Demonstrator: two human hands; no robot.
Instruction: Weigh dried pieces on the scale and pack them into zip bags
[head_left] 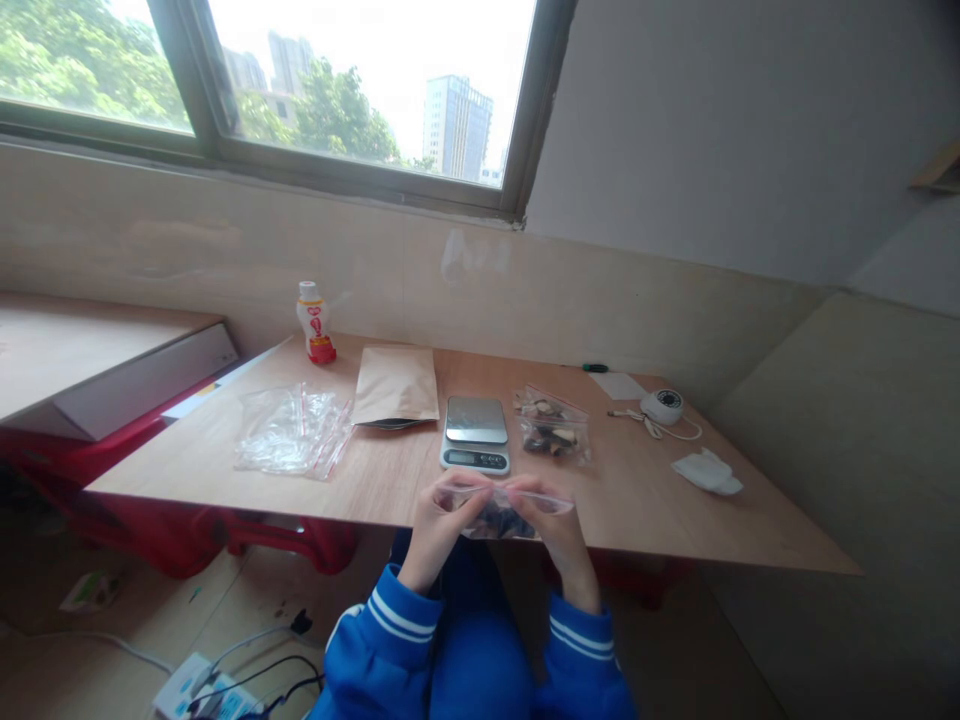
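Between my hands, at the table's front edge, is a clear zip bag (501, 522) with dark pieces inside. My left hand (444, 515) pinches the bag's top strip on one side, and my right hand (546, 515) pinches it on the other, thumbs close together near the middle. Just beyond my hands stands a kitchen scale (476, 425) with nothing on its metal plate. Right of the scale lie filled zip bags (553, 432) holding dark and pale pieces. What the pieces are, I cannot make out.
Clear plastic bags (289, 432) lie at the left, near a brown paper pouch (397, 385) and a drink bottle (315, 325). At the right are a white round device (661, 405) with a cable, a crumpled tissue (707, 470), and a white paper (616, 387).
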